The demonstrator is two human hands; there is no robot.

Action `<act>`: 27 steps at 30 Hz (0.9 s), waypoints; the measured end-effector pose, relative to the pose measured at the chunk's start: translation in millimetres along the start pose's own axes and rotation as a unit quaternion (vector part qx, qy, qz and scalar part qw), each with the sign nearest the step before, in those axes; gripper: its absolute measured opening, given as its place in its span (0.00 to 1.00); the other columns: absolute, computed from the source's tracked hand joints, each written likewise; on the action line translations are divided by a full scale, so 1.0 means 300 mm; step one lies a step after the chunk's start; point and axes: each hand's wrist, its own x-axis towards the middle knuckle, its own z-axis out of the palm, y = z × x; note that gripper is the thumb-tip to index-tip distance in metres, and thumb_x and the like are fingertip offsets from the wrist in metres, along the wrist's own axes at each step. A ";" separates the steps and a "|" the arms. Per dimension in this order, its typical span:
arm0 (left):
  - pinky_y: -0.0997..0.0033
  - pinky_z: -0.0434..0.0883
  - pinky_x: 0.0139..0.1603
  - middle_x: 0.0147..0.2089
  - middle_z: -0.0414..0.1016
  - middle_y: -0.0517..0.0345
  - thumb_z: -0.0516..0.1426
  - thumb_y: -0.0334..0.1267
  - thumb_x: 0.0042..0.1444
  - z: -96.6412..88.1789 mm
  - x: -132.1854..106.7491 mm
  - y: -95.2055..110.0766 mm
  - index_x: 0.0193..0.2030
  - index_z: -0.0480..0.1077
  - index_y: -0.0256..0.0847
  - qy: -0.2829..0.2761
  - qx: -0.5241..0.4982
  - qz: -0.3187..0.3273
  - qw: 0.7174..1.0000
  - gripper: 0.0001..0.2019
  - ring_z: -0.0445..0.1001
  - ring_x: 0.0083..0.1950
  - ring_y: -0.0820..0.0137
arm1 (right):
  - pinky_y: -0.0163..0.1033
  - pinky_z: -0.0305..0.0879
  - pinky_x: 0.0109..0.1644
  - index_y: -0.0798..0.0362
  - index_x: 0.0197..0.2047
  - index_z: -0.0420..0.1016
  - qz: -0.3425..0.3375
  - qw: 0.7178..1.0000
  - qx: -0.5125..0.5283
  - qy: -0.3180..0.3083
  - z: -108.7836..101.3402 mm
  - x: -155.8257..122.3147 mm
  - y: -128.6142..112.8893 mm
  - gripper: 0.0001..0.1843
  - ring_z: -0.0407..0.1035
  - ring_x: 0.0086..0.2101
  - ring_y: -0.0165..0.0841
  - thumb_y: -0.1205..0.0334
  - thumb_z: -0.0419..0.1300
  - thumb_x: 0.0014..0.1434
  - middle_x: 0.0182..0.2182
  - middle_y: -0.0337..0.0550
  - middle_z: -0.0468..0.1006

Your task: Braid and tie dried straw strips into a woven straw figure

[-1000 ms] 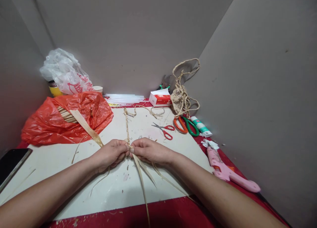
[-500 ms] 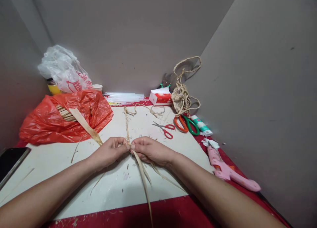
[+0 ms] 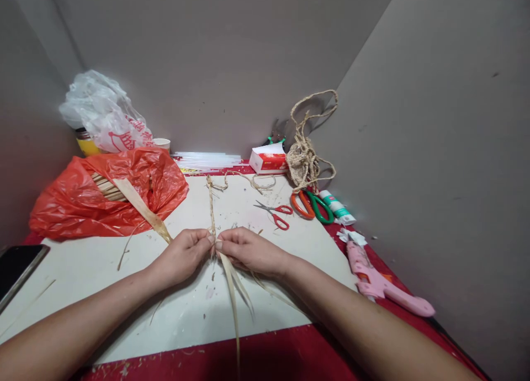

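Braided straw cord (image 3: 212, 210), centre of frame; lower end pinched in grip of left hand (image 3: 184, 255) and right hand (image 3: 251, 252). Probably light, pliable, apt to split; best held near the braid's end.

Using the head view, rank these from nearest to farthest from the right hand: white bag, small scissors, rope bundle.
1. Small scissors: on the white board, just beyond the right hand.
2. Rope bundle: farther back, to the right.
3. White bag: back left.
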 end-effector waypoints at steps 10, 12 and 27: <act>0.76 0.43 0.19 0.13 0.50 0.70 0.52 0.42 0.52 -0.012 0.007 0.010 0.23 0.63 0.37 -0.048 -0.046 -0.051 0.996 0.12 0.44 0.16 0.81 | 0.30 0.48 0.25 0.58 0.27 0.68 -0.039 0.991 -0.128 0.023 0.000 -0.010 -0.016 0.13 0.50 0.22 0.23 0.58 0.54 0.58 0.20 0.33 0.59; 0.76 0.43 0.19 0.13 0.50 0.70 0.51 0.41 0.52 -0.017 0.009 0.011 0.23 0.64 0.37 -0.054 -0.026 -0.049 0.997 0.11 0.44 0.16 0.80 | 0.30 0.50 0.26 0.58 0.28 0.69 -0.051 0.987 -0.150 0.018 0.003 -0.010 -0.019 0.12 0.52 0.23 0.24 0.59 0.53 0.58 0.20 0.34 0.60; 0.77 0.51 0.24 0.20 0.52 0.67 0.49 0.44 0.54 -0.008 0.012 -0.018 0.23 0.62 0.38 -0.007 0.097 0.019 0.995 0.14 0.50 0.23 0.78 | 0.31 0.52 0.28 0.57 0.26 0.70 -0.027 0.921 -0.371 0.113 -0.020 -0.058 -0.087 0.11 0.58 0.24 0.26 0.65 0.51 0.55 0.21 0.37 0.66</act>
